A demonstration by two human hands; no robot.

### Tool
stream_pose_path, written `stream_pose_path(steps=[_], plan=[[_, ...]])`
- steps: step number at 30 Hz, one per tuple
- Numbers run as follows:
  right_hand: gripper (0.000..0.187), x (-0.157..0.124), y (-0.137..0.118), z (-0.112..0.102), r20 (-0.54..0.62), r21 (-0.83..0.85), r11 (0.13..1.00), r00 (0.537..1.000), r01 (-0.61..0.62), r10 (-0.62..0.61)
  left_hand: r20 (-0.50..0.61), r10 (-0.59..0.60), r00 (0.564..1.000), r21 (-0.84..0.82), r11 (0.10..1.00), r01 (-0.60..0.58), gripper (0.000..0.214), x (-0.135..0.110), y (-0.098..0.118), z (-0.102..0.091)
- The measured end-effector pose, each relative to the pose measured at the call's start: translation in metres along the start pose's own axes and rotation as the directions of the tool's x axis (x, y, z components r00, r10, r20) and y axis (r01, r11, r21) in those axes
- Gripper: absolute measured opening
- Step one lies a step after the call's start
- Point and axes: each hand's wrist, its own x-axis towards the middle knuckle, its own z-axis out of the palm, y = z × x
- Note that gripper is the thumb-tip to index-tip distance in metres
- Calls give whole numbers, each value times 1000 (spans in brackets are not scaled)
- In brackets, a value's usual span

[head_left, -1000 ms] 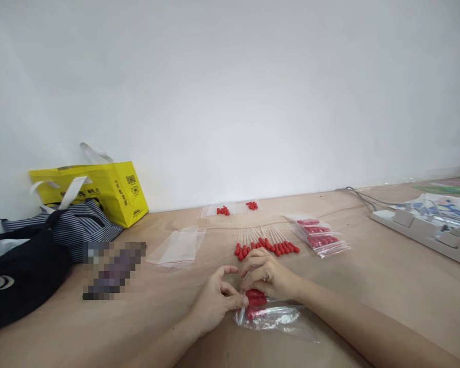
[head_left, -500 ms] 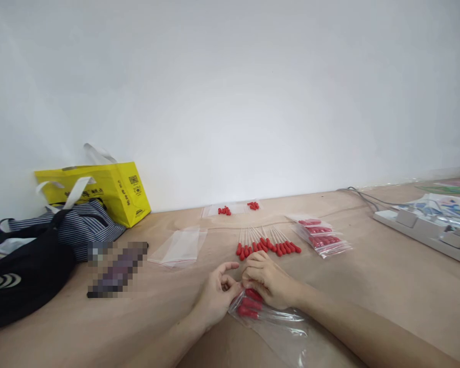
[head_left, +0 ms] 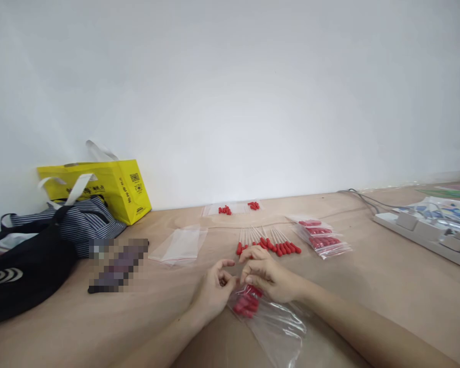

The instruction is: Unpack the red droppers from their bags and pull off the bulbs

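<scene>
A clear plastic bag (head_left: pixel 276 327) with several red-bulbed droppers (head_left: pixel 247 306) inside lies in front of me, bulbs toward its upper left end. My left hand (head_left: pixel 214 289) pinches the bag's left edge between thumb and curled fingers. At the top edge of the same bag, my right hand (head_left: pixel 270 276) has thumb and index finger drawn together on the film; its other fingers are bent and slightly apart. Just beyond my right hand, loose droppers (head_left: pixel 287 248) are fanned out on the table, with some bulbs partly hidden by the fingers.
Filled bags (head_left: pixel 322 237) overlap to the right of the loose droppers. Flat clear bags (head_left: pixel 182 245) lie left, and another bag with droppers (head_left: pixel 237 208) rests by the wall. A yellow bag (head_left: pixel 132 189), black bag (head_left: pixel 26 271) and power strip (head_left: pixel 417 232) flank the area.
My right hand has lifted slightly and its fingers have loosened. The bag has shifted, and the bulbs inside are bunched closer together. My left hand stays nearly in place.
</scene>
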Motion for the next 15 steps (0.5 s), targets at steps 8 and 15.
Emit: stream_pose_path(steps=[8, 15], plan=[[67, -39, -7, -1, -30, -61, 945, 947, -321, 320, 52, 111, 992, 220, 968, -120, 22, 0, -5, -3], [67, -40, 4, -6, 141, -79, 973, 963, -218, 227, 323, 33, 946, 491, 848, -198, 29, -1, 14, -24]])
